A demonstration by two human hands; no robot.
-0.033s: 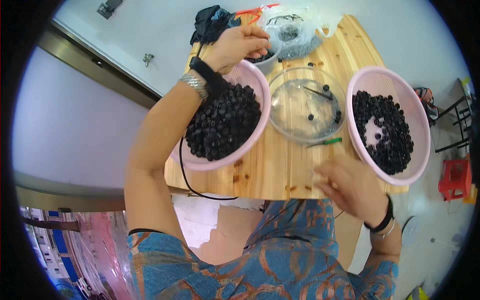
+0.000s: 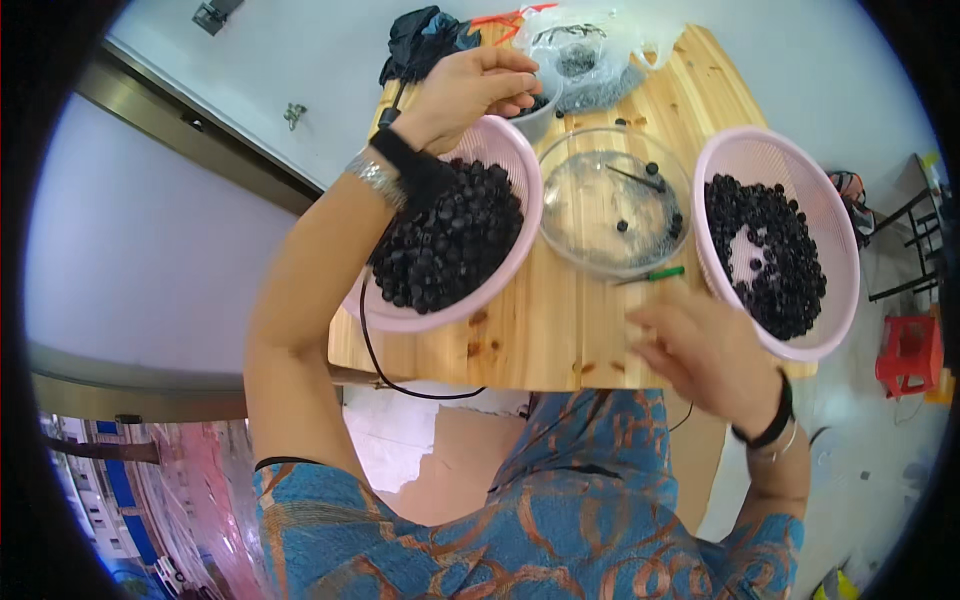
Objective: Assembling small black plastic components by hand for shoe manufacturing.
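My left hand (image 2: 478, 92) is raised over a clear tub (image 2: 543, 118) of small black parts at the back of the table. Its fingers are bent and closed together, and whatever they may hold does not show. Below that wrist, a pink basket (image 2: 533, 215) is heaped with small black round parts (image 2: 450, 240). Low over the front right of the table, my right hand (image 2: 695, 350) is smeared by motion, so its grip cannot be read. Behind it lies a green-handled tool (image 2: 666, 273), beside a clear round tray (image 2: 590, 262) holding dark tweezers (image 2: 635, 178) and a few black parts.
A second pink basket (image 2: 845, 280) with black parts stands at the table's right edge. At the back are a clear plastic bag (image 2: 600, 85) of small pieces and a black bag (image 2: 425, 45). A black cable (image 2: 372, 350) hangs past the front left edge. A red stool (image 2: 908, 355) stands right.
The view has shifted slightly, and the table sits a little higher in it. My right hand has moved slightly; my left hand stays over the tub.
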